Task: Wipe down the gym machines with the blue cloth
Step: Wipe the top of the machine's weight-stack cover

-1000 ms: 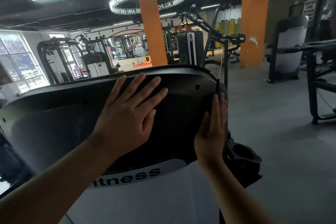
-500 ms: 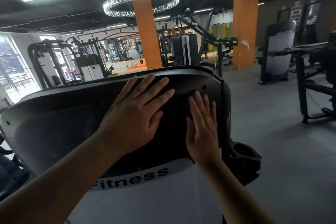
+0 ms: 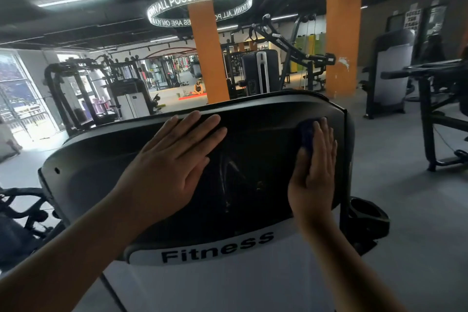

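Note:
A gym machine's black shroud (image 3: 101, 175) fills the middle of the view, above a white panel (image 3: 228, 284) with the word "Fitness". My left hand (image 3: 172, 164) lies flat on the shroud near its top edge, fingers spread, holding nothing. My right hand (image 3: 314, 170) presses the blue cloth (image 3: 306, 134) flat against the shroud near its right edge. Only a dark blue strip of the cloth shows past my fingers; the palm hides the remainder.
A black cup holder (image 3: 367, 215) sticks out at the machine's right side. Grey floor (image 3: 405, 210) stretches to the right. Further machines stand to the right (image 3: 435, 114) and left (image 3: 76, 94), with two orange pillars (image 3: 207, 58) behind. A person sits on a mat far back.
My right hand slid with the cloth left across the shroud, then back to the right edge and higher. The left hand stayed flat near the top. The camera tilted slightly.

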